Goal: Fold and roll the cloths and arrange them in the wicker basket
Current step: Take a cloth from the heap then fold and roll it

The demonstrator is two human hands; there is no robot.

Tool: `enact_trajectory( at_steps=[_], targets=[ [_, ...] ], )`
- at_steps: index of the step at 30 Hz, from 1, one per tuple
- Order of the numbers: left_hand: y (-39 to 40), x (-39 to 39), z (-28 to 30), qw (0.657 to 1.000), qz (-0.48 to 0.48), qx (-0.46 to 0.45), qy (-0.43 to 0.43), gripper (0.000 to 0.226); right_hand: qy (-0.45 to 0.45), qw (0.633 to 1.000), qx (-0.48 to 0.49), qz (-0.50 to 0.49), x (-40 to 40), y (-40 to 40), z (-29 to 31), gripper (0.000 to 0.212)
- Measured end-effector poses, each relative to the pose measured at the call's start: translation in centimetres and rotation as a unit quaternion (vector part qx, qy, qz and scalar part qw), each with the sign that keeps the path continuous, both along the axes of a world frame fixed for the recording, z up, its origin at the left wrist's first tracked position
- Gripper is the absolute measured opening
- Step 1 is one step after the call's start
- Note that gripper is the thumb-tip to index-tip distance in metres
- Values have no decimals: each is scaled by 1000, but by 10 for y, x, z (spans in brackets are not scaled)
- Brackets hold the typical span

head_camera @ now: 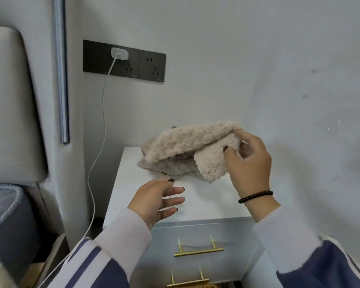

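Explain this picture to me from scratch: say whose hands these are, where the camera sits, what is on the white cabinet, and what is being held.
No machine here: a person works with two bare hands. The one picture comes from a camera worn on the person's head, looking forward and down, so both arms reach in from the bottom.

The white nightstand stands against the wall, with brass drawer handles on its front. On its top lies a fluffy beige cloth, partly folded over itself.

The right hand, with a dark bead bracelet at the wrist, pinches one edge of the cloth and lifts it. The left hand hovers open above the top, holding nothing.

On the wall, a white charger is plugged into a dark socket panel. No wicker basket is clearly visible.
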State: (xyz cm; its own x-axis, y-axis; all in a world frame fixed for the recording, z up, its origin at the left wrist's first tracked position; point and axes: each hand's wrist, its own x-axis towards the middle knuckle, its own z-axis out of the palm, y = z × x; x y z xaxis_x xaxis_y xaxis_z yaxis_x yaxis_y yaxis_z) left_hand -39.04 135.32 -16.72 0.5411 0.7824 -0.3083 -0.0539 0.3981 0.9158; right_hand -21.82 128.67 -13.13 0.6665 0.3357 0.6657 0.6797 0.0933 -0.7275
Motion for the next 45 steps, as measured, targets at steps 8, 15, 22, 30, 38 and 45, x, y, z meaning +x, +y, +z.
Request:
enact_trajectory(
  at_steps=[8,15,22,30,38,45],
  targets=[
    [-28,-5,-6,998,-33,-49,-34,42,53,968,-165,183,-70,-63,-29,24],
    [-24,-17,-12,997,69,-17,-33,24,93,917,-283,265,-80,-80,-34,30],
    [-23,-20,-12,992,60,-44,-102,36,268,931,-201,145,-36,-59,-44,7],
    [-23,-16,-19,992,48,-35,-107,46,304,862,-287,286,-45,-45,-48,48],
    [-29,-3,-29,990,-96,95,42,31,145,916,-234,293,-44,-49,-50,16],
    [-33,-7,-40,974,-178,127,58,26,132,963,-185,144,-25,-50,-47,24]
  ],
)
